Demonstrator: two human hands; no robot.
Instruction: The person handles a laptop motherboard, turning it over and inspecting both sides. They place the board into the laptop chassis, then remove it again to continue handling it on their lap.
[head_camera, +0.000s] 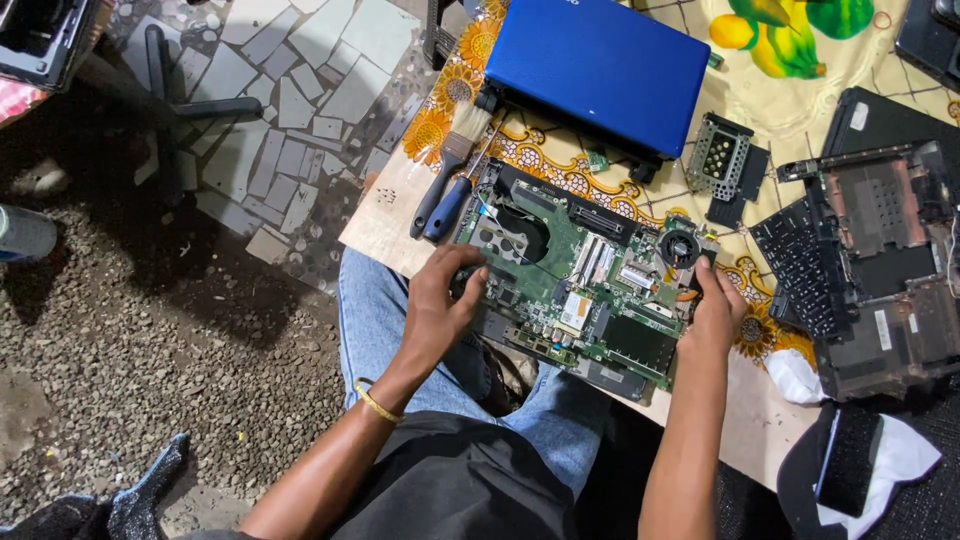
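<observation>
Left hand (440, 300) is gripping the green laptop motherboard (575, 285) at its left edge | right hand (715, 310) is gripping its right edge | board is lying on the desk (385, 225) near the person's lap | looks light, stiff, easy to break; edges look best to hold.

Green fibreglass-looking circuit board (580, 270), matt w/ shiny metal bits. Glossy blue plastic laptop lid (598, 68), smooth. Paintbrush w/ pale bristles (467, 122), dull metal band, dark plastic handle. Matt black plastic laptop shell (885, 270), scuffed. Printed floral tablecloth (790, 110), slight sheen. Rough gravel floor (150, 340). Blue denim jeans (375, 310), soft.
</observation>
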